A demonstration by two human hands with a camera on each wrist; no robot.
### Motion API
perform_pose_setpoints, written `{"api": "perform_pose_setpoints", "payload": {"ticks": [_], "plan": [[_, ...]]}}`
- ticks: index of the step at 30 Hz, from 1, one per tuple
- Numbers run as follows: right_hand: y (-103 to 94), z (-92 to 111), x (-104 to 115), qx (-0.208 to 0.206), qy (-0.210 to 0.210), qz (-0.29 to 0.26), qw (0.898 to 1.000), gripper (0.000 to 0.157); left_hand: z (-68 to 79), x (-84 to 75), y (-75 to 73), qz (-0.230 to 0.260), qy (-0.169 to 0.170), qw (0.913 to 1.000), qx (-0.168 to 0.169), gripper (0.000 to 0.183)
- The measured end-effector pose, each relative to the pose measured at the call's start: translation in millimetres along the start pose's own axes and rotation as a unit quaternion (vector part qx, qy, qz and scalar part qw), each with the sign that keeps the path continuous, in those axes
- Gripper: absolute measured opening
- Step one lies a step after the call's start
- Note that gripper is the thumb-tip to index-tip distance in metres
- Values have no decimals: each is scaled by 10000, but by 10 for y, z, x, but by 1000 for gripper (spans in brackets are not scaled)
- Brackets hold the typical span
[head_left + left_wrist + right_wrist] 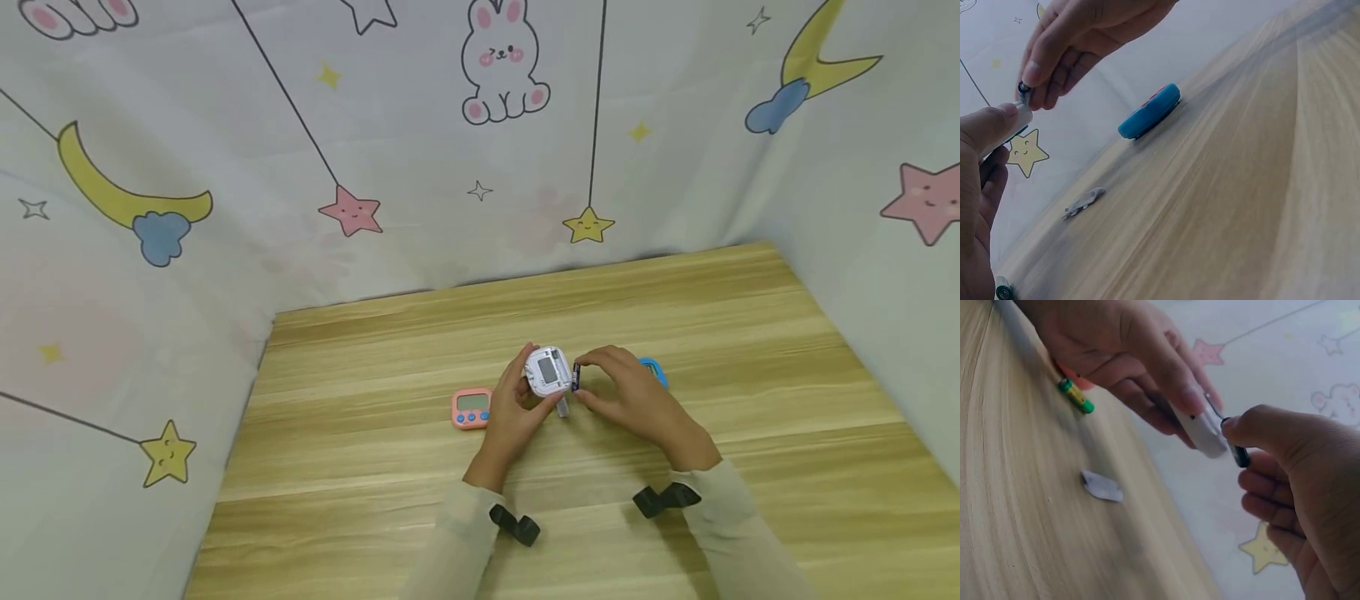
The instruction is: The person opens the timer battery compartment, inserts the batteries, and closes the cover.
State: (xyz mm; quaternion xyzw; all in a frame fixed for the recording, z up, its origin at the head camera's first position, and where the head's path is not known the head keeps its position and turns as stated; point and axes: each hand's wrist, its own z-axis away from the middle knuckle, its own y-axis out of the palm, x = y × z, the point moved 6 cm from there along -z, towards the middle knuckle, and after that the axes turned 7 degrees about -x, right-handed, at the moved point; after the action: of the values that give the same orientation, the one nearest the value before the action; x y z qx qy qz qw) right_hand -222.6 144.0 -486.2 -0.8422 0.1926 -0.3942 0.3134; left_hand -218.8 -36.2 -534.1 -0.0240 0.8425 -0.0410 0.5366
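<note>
My left hand grips a white digital timer by its edges, its back with an open battery compartment turned up. Between thumb and fingertips, my right hand pinches a dark battery upright in the head view, right beside the timer. The right wrist view has the dark battery close against the edge of the timer; whether they touch I cannot tell. Below the hands, a small light battery cover lies on the table.
A pink timer with blue buttons lies by my left hand. Partly behind my right hand is a blue timer. A green and yellow battery rests on the wooden table. A patterned cloth hangs along the table's back edge.
</note>
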Motion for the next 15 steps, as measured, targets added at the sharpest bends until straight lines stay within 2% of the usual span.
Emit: {"api": "perform_pose_setpoints", "payload": {"ticks": [6, 15], "plan": [[-64, -15, 69, -204, -350, -223, 9989, 42, 1, 19, 25, 71, -69, 9998, 169, 83], [-41, 0, 134, 2, -698, -174, 9974, 46, 36, 49, 64, 88, -345, 9979, 542, 83]]}}
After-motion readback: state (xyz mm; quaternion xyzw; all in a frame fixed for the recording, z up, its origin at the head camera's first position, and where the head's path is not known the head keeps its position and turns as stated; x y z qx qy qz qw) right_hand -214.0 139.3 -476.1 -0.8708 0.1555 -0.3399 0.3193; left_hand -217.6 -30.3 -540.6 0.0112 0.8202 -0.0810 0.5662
